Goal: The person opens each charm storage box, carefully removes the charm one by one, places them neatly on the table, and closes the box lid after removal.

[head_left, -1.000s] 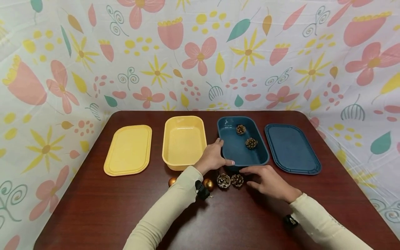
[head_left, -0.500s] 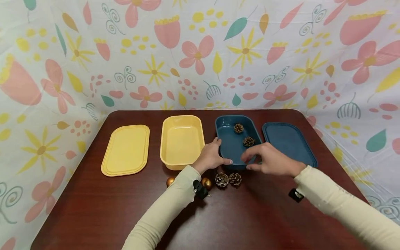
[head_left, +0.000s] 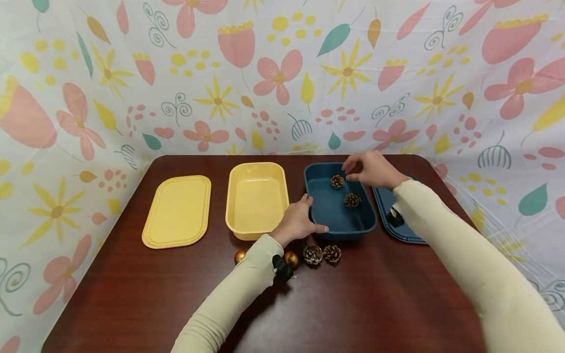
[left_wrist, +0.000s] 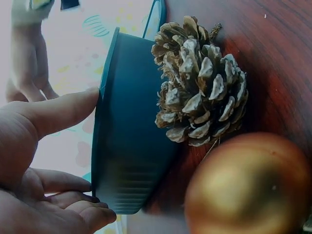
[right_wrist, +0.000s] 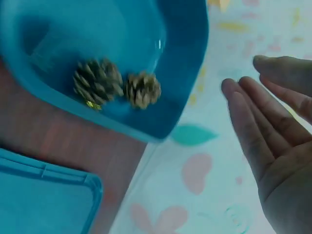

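Note:
A deep blue plastic tub holds two pinecones toward its right and far side. My left hand holds the tub's near left corner, with the thumb on the front rim and the fingers along the left side. My right hand is raised by the tub's far right corner, its fingers loosely bent. Nothing is between those fingers in the right wrist view. In front of the tub lie two more pinecones, with white-tipped scales on the left one. Gold ball ornaments sit around my left forearm, which partly hides them.
A yellow tub stands left of the blue one, with a flat yellow lid farther left. A blue lid lies at the right, partly under my right sleeve. Behind the brown table hangs a flowered cloth.
My right hand has gone from beside the front pinecones, over the tub, to its far right corner. My left hand stays on the near left corner, and the pinecones keep their places.

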`<action>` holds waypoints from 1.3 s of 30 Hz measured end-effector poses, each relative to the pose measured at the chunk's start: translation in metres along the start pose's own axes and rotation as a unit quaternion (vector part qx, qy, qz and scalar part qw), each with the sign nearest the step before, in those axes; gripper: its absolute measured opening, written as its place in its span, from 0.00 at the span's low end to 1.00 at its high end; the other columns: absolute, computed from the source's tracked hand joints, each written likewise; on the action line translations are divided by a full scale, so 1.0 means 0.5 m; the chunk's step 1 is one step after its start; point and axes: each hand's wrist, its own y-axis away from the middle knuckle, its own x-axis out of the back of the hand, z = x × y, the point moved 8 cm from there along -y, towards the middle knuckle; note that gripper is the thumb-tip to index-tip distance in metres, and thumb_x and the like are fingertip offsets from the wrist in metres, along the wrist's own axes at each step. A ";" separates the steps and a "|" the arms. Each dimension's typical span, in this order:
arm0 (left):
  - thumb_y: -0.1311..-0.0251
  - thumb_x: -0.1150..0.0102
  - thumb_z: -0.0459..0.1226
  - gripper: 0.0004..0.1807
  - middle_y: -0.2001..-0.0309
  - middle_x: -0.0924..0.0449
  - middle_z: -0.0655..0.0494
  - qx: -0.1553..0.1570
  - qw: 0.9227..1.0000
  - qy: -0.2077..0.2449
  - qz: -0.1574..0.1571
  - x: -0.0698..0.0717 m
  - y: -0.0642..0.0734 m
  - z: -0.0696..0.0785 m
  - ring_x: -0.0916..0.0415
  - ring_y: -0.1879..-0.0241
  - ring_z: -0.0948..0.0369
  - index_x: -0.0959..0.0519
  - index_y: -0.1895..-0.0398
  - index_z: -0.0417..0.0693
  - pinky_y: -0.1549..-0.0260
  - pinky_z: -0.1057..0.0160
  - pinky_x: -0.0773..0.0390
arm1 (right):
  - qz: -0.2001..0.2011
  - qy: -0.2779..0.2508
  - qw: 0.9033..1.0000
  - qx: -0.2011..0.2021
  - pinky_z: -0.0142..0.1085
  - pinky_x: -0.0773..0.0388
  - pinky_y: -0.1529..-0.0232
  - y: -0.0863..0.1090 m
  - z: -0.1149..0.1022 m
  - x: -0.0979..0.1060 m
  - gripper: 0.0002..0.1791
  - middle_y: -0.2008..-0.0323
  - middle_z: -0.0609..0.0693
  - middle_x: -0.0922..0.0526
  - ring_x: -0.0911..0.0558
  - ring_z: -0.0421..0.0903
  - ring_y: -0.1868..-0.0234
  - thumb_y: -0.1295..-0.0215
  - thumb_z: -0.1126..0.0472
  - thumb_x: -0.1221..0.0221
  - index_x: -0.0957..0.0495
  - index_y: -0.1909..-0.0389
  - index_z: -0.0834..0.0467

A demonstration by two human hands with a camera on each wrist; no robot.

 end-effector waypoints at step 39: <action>0.44 0.27 0.51 0.53 0.18 0.54 0.48 -0.002 1.000 -0.023 0.005 0.003 0.002 0.003 0.42 0.23 0.49 0.46 0.20 0.46 0.29 0.52 0.31 | 0.015 -0.044 0.969 -0.244 0.43 0.15 0.64 -0.089 0.130 -0.114 0.21 0.51 0.69 0.17 0.15 0.54 0.67 0.36 0.61 0.37 0.20 0.45 0.68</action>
